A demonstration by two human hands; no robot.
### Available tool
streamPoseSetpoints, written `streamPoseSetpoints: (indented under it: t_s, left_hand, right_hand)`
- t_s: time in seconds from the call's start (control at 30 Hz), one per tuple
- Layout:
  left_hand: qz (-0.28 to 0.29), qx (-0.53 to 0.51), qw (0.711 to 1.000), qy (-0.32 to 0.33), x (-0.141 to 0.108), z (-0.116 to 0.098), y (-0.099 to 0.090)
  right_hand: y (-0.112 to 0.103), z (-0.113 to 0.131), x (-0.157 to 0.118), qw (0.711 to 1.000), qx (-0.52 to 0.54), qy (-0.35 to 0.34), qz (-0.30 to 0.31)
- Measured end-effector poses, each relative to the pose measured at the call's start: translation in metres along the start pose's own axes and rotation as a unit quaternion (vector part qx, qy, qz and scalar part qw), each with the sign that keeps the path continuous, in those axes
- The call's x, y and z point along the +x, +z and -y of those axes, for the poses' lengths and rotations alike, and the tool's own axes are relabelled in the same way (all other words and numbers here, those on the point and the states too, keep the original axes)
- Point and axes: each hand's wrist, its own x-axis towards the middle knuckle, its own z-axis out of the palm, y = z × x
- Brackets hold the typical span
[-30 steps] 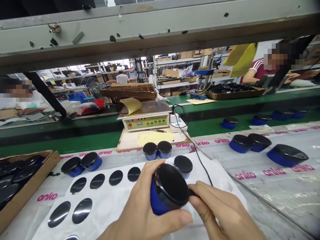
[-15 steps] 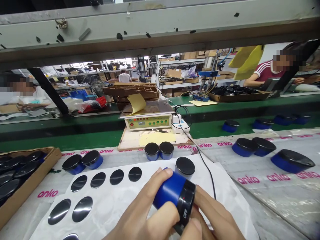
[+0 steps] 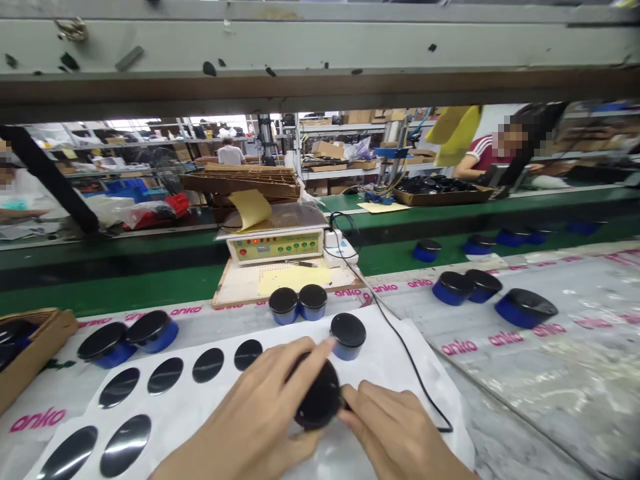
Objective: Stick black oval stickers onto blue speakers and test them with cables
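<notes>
My left hand (image 3: 270, 400) grips a round device by its sides, its glossy black face (image 3: 319, 395) turned up toward the camera. At the right edge of that device, my right hand (image 3: 393, 427) has its fingers pinched together on a small dark piece, too hidden to name. Both hands are above a white sheet (image 3: 195, 413) that bears several black discs (image 3: 165, 375). Just beyond the held device, a blue unit with a black top (image 3: 348, 331) stands on the sheet. Two similar units (image 3: 283, 303) stand side by side farther back.
An electronic box with buttons (image 3: 277, 247) stands on a board behind the sheet, and a black cable (image 3: 410, 360) runs toward the right. More blue-black units (image 3: 525, 308) stand at the right and left. A carton (image 3: 45, 353) is at the left edge. Other people sit beyond the green belt (image 3: 150, 273).
The held device has turned from showing its side marked OFF to showing its black face. My right hand has moved off its side to its edge. The camera view has shifted right.
</notes>
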Motion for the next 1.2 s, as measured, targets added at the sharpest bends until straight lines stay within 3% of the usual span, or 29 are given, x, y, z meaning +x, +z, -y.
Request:
streamPoseSetpoints:
  t_s: [0.03, 0.1, 0.17, 0.3, 0.4, 0.47, 0.53, 0.57, 0.6, 0.7, 0.77, 0.8, 0.83, 0.87, 0.93, 1.13, 1.2]
  left_hand:
    - [0.024, 0.000, 0.999, -0.032, -0.001, 0.009, 0.005]
    - [0.017, -0.011, 0.995, -0.102, -0.003, 0.028, 0.018]
    - [0.004, -0.036, 0.989, -0.144, -0.002, 0.045, 0.032]
    - [0.022, -0.023, 0.995, -0.098, 0.006, 0.062, 0.060]
    - [0.000, -0.002, 0.995, -0.103, 0.015, 0.055, 0.066]
    - [-0.035, -0.061, 0.989, -0.129, 0.023, 0.042, 0.059]
    - [-0.041, -0.208, 0.961, -0.176, 0.033, 0.024, 0.044]
    - [-0.032, -0.312, 0.926, -0.209, 0.039, 0.014, 0.037]
    - [-0.021, -0.426, 0.872, -0.242, 0.045, 0.005, 0.029]
    - [0.031, -0.724, 0.628, -0.284, 0.061, -0.019, 0.012]
    - [0.084, -0.821, 0.492, -0.277, 0.064, -0.028, 0.005]
    - [0.096, -0.843, 0.452, -0.276, 0.063, -0.030, 0.002]
    - [0.092, -0.853, 0.430, -0.280, 0.060, -0.031, 0.000]
    - [0.074, -0.857, 0.423, -0.286, 0.055, -0.030, -0.002]
    - [0.025, -0.849, 0.436, -0.297, 0.046, -0.026, -0.005]
    - [-0.016, -0.800, 0.513, -0.310, 0.030, -0.018, -0.010]
    - [-0.015, -0.773, 0.556, -0.306, 0.029, -0.020, -0.012]
  right_hand:
    - [-0.003, -0.007, -0.001, 0.999, -0.009, 0.031, 0.018]
    - [-0.017, -0.034, 0.001, 0.986, -0.043, 0.161, 0.011]
    - [-0.038, -0.073, 0.008, 0.940, -0.110, 0.321, -0.037]
    - [-0.075, -0.158, 0.028, 0.822, -0.216, 0.517, -0.098]
    - [-0.082, -0.194, 0.036, 0.793, -0.221, 0.560, -0.096]
    - [-0.082, -0.194, 0.039, 0.808, -0.199, 0.547, -0.090]
    - [-0.081, -0.174, 0.042, 0.844, -0.158, 0.506, -0.083]
    - [-0.080, -0.158, 0.044, 0.867, -0.129, 0.475, -0.078]
    - [-0.078, -0.138, 0.047, 0.891, -0.096, 0.438, -0.070]
    - [-0.076, -0.073, 0.058, 0.961, 0.029, 0.275, -0.024]
    - [-0.076, -0.039, 0.065, 0.989, 0.072, 0.131, -0.015]
    - [-0.077, -0.026, 0.067, 0.994, 0.073, 0.077, -0.019]
    - [-0.077, -0.017, 0.068, 0.997, 0.066, 0.039, -0.023]
    - [-0.077, -0.011, 0.067, 0.998, 0.053, 0.020, -0.026]
    - [-0.076, -0.005, 0.064, 0.999, 0.035, -0.010, -0.016]
    - [-0.062, 0.003, 0.056, 0.993, -0.012, -0.098, -0.065]
    - [-0.061, 0.005, 0.056, 0.991, -0.021, -0.109, -0.077]
